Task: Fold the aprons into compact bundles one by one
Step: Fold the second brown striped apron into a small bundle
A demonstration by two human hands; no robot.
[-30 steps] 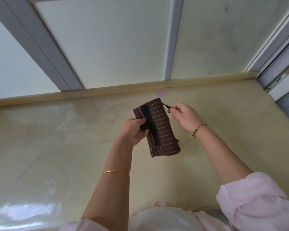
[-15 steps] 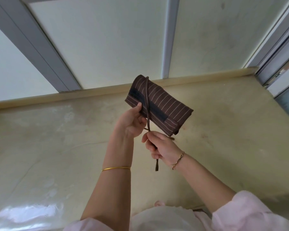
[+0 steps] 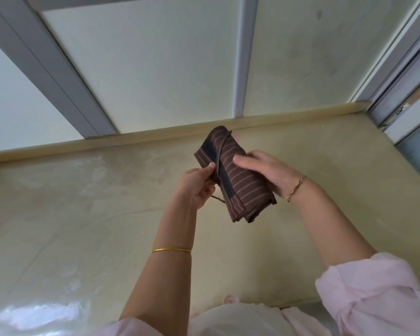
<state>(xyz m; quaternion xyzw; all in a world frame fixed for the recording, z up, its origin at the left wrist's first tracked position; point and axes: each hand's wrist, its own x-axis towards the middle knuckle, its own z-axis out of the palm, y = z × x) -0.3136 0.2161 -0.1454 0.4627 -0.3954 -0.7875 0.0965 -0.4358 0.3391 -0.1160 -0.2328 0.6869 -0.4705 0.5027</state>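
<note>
A brown apron (image 3: 238, 185) with thin pale stripes and a dark band is folded into a compact bundle, held in the air above the counter. Its thin brown strap runs lengthwise over the bundle. My left hand (image 3: 195, 187) pinches the bundle's left edge and the strap with thumb and curled fingers. A short loop of strap shows under that hand. My right hand (image 3: 264, 174) lies over the bundle's right side, fingers wrapped round it from behind, thumb on top.
A glossy beige counter (image 3: 83, 214) spreads below the hands, with a raised lip at its back edge (image 3: 155, 137). Frosted window panes in grey frames (image 3: 240, 57) stand behind. A sliding frame (image 3: 403, 93) closes the right end.
My right hand let go of the strap end below the bundle and moved up onto the bundle's right side. The bundle turned from slanting right to pointing more downward.
</note>
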